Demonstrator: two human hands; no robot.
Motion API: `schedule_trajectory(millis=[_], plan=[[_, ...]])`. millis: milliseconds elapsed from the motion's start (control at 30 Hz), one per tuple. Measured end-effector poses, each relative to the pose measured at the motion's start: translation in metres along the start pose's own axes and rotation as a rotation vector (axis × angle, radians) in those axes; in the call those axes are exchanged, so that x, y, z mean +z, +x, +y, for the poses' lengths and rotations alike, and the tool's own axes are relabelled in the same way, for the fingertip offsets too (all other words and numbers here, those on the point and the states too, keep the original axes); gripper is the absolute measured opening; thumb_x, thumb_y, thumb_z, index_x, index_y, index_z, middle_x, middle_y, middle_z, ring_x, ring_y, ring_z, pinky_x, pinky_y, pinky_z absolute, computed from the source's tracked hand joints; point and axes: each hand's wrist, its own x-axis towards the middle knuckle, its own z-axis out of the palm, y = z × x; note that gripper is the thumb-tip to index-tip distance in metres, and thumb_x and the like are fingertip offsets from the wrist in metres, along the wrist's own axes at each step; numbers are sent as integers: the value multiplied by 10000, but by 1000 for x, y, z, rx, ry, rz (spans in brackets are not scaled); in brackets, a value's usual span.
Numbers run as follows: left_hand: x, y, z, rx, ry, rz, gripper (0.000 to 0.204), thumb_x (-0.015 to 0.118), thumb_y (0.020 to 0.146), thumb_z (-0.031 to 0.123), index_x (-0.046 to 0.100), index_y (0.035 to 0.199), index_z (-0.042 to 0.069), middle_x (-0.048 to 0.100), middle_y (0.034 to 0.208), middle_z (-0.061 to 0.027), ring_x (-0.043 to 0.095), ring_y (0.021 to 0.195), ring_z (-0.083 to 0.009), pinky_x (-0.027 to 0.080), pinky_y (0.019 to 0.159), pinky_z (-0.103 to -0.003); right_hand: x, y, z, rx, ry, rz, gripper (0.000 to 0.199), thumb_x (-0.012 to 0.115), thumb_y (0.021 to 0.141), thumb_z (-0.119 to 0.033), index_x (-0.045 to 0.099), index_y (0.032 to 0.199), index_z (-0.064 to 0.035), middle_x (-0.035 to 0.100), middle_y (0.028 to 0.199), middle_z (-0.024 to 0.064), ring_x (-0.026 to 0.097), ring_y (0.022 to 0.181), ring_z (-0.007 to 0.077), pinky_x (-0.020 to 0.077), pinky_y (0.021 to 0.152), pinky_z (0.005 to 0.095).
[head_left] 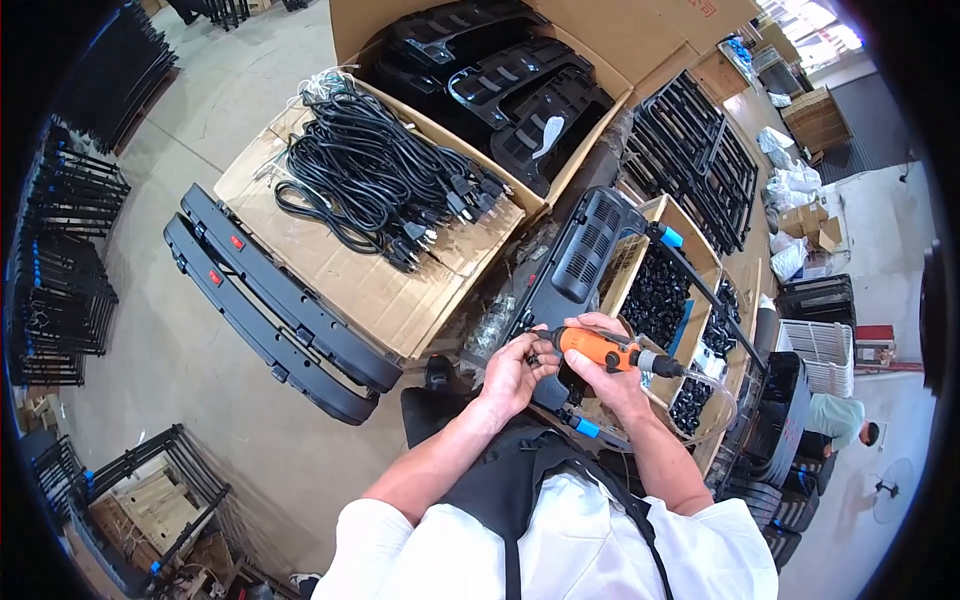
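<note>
My right hand (612,378) is wrapped round an orange and black power screwdriver (590,346), whose nose points left. A clear hose (733,408) trails from its back end. At the nose, my left hand (512,374) has its fingers pinched together; what they hold is too small to make out. Just beyond both hands lies a black plastic housing (545,318) with a vented cover (594,244). It rests against a black metal frame (706,290) with blue-wrapped ends (586,428).
Wooden bins (690,345) of small black parts stand to the right. Bundled black power cords (365,165) lie on a cardboard flap (375,295). Behind is a carton of black plastic shells (480,75). Curved black panels (275,315) lean at left. Another person (838,420) is far right.
</note>
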Motion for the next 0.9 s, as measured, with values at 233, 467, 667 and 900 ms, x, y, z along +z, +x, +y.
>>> schedule_trajectory(millis=[233, 467, 667, 900], plan=[[0, -2, 0, 18, 41, -11, 340, 484, 1131, 188, 578, 1403, 7, 709, 1029, -104, 709, 878, -223, 603, 817, -377, 3, 5, 3, 5, 5, -11, 508, 817, 895, -43, 599, 1353, -43, 701, 1332, 132, 678, 1223, 227, 534, 1085, 389], [3, -1, 1, 31, 51, -27, 347, 469, 1134, 189, 587, 1407, 9, 713, 1027, -99, 702, 890, -218, 594, 839, -377, 4, 11, 0, 22, 5, -31, 509, 815, 895, -35, 598, 1356, -37, 702, 1323, 140, 680, 1222, 227, 538, 1078, 383], [3, -4, -2, 60, 84, 29, 216, 477, 1104, 125, 662, 1166, 32, 670, 1026, -63, 687, 898, -195, 599, 842, -378, 14, 17, -22, 43, -186, -109, 435, 819, 878, -44, 645, 1276, -31, 711, 1308, 145, 696, 1192, 240, 550, 1057, 396], [5, -5, -5, 39, 137, 59, 188, 480, 1099, 115, 657, 1084, 54, 661, 1065, -47, 680, 948, -171, 613, 838, -370, 19, 23, -18, -125, -343, -147, 386, 836, 838, -115, 708, 1199, -71, 742, 1237, 121, 737, 1138, 261, 583, 1001, 370]])
